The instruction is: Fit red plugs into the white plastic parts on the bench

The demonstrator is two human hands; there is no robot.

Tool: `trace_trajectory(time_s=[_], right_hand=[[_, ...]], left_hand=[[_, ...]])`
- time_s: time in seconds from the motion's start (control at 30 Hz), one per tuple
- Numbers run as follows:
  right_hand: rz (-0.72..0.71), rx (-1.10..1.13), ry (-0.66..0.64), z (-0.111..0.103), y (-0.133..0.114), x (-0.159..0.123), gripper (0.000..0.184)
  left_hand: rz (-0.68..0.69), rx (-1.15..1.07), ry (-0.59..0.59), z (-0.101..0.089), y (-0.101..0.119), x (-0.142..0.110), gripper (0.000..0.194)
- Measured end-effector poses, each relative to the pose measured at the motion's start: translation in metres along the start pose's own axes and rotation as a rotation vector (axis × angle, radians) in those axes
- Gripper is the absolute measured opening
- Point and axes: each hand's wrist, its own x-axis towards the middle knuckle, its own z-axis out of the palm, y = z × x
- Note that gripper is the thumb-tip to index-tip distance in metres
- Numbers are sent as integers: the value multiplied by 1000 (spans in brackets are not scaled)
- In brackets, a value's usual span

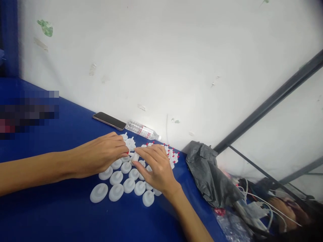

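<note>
My left hand (108, 153) is closed, its thumb and fingers pinching a small red cap (127, 153) at the tip of a white plastic nozzle (135, 157). The nozzle's wider body sits between the thumb and fingers of my right hand (156, 168), so both hands meet on the same piece. Under and around them stand many white round-based nozzle pieces (116, 192) without red tips. Behind my right hand is a cluster of white nozzles with red caps (174, 154). My fingers partly hide the held piece.
A phone (109, 121) and a clear plastic bottle (142, 130) lie along the white wall on the blue table (63, 215). A black plastic bag (204, 173) hangs at the right edge, near white cables (262, 201) and a dark metal bar (272, 97).
</note>
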Motion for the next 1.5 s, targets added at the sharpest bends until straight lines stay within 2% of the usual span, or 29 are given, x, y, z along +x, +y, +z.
trace_trajectory(time_s=[0.17,0.4,0.6,0.8,1.0,1.07,1.17,1.23,1.37,1.5], right_hand=[[7,48,87,4,-5,-3,34],[67,121,227,8,-9,-8,40],[61,145,348,16,-12,-12,41],[41,80,260,20,-15,-11,45],[89,184,266,6,-14,3,50],[92,180,263,5,-8,6,47],[132,101,294,8,15,2,30],[236,42,290,12,39,-5,22],[431,2,216,16,82,-20,13],[573,-16,83,18,97,-25,10]], left_hand=[[-31,-57,-27,1,9,0,42],[-93,-34,-14,-10,31,8,39],[-111,4,-8,-5,34,7,39],[-142,15,-42,-5,31,5,43],[-148,50,-101,-21,30,25,50],[-152,104,-112,-27,26,28,45],[-181,239,-87,-36,12,24,41],[-228,315,-100,-41,-1,20,45],[-360,363,-207,-49,-26,15,44],[-435,365,-211,-51,-38,13,43]])
